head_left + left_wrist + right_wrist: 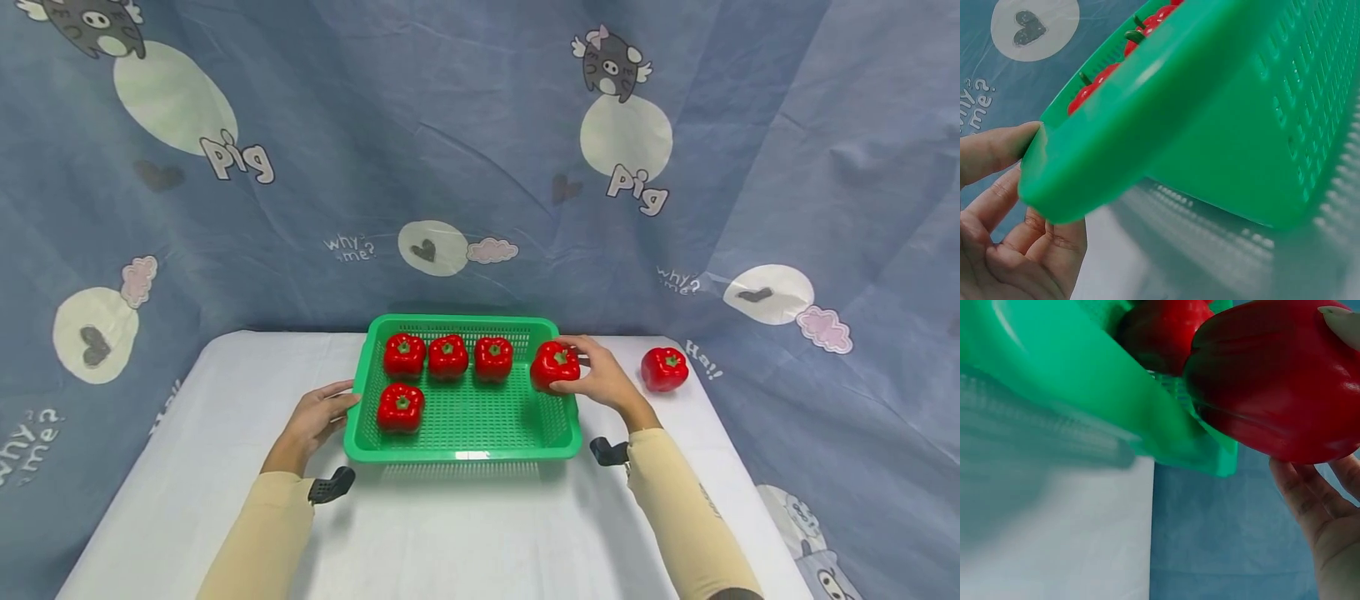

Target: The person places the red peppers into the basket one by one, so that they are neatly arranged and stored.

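A green plastic basket (465,456) sits on the white table with red bell peppers inside. My left hand (321,417) holds the basket's left rim; in the left wrist view its thumb (1004,147) lies on the rim edge, with fingers below. My right hand (600,377) grips a red bell pepper (553,367) over the basket's right end, thumb on one side and fingers on the other. In the right wrist view this pepper (1272,381) overlaps the rim; whether it touches the basket floor I cannot tell.
Three peppers line the basket's back, including one pepper (492,359) at mid-row; another pepper (401,408) is front left. A loose pepper (664,369) lies on the white table (450,542), right of the basket. A blue patterned cloth (480,167) hangs behind.
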Demonstrator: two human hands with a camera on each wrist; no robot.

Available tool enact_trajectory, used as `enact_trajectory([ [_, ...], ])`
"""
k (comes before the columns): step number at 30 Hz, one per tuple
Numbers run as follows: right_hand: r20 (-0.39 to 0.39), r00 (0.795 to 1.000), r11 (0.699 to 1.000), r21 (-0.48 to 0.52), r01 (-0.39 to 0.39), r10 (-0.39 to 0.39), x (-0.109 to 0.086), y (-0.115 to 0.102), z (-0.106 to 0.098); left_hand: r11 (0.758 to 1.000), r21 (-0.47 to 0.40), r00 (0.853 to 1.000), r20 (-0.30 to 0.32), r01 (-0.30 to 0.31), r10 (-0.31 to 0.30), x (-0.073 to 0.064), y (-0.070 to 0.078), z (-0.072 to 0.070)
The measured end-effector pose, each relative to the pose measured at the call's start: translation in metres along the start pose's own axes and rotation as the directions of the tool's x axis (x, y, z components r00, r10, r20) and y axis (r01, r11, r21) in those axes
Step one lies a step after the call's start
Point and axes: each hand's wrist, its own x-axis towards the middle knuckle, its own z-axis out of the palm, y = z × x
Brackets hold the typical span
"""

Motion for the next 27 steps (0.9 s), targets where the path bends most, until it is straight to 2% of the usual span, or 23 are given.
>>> enact_trajectory([
  [8,0.031,0.999,1.000,-0.029,-0.007,0.008,0.011,-0.003,0.013,1.000,0.004,1.000,0.001,-0.003,0.003,-0.001,-0.002,0.000],
  [14,0.057,0.998,0.996,-0.082,-0.021,0.026,0.018,-0.009,0.017,1.000,-0.007,1.000,-0.005,-0.012,0.012,-0.002,-0.003,0.000],
  [19,0.081,0.996,0.996,-0.089,-0.030,0.038,0.023,-0.015,0.019,1.000,-0.019,1.000,-0.004,-0.004,0.004,0.000,-0.003,0.001],
  [27,0.135,0.991,0.995,-0.104,0.012,0.002,0.032,-0.020,0.027,1.000,-0.026,1.000,-0.012,0.004,-0.004,-0.002,-0.002,0.002],
])
